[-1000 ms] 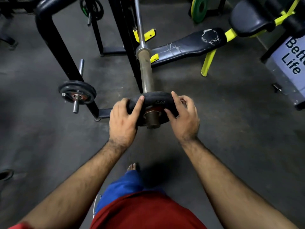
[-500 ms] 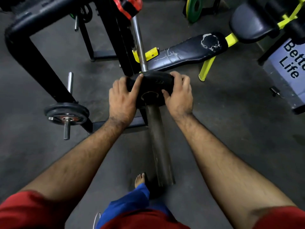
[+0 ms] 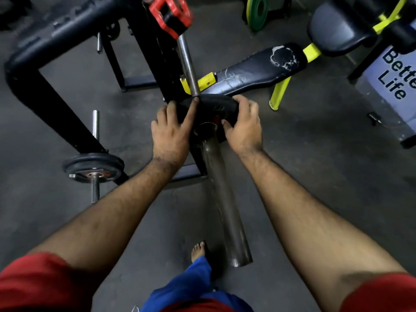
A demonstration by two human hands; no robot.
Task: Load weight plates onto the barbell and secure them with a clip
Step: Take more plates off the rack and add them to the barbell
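Slid further up the barbell sleeve (image 3: 222, 194), the black plate (image 3: 211, 106) sits gripped by both hands (image 3: 171, 134) (image 3: 244, 126) to seat it squarely.

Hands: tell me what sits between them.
In the head view, the black weight plate on the barbell sleeve sits between the left hand and right hand.

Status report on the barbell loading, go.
Left hand and right hand both grip the black plate. Plate sits far up the barbell sleeve. No clip on the sleeve. Sleeve end bare, nothing blocking.
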